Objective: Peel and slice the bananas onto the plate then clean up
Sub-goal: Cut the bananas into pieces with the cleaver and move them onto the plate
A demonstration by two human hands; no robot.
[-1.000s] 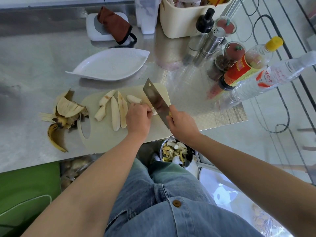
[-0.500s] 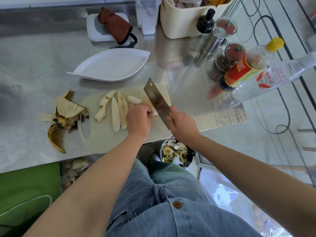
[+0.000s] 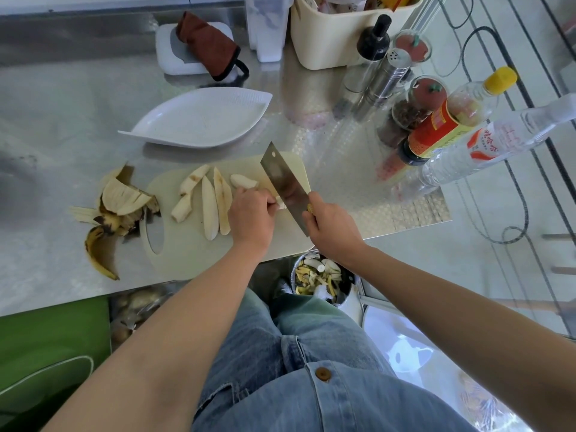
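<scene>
On the pale cutting board (image 3: 187, 251) lie several long peeled banana slices (image 3: 209, 207). My left hand (image 3: 251, 218) curls over a banana piece (image 3: 281, 205) on the board, which peeks out at my fingertips against the blade. My right hand (image 3: 332, 227) grips the handle of a cleaver (image 3: 285, 185), its blade standing on edge beside my left fingers. The white leaf-shaped plate (image 3: 199, 120) sits behind the board with nothing on it. Banana peels (image 3: 115, 213) lie on the steel counter left of the board.
Bottles (image 3: 448, 123), spice jars and a shaker (image 3: 385, 79) crowd the counter's right end. A cream bin (image 3: 336, 35) and a brown cloth (image 3: 207, 45) on a white box stand at the back. A scrap bucket (image 3: 321, 279) sits below the counter edge.
Nearly nothing has moved: both hands and the cleaver keep their places on the board, with only a small shift of the blade at the banana piece.
</scene>
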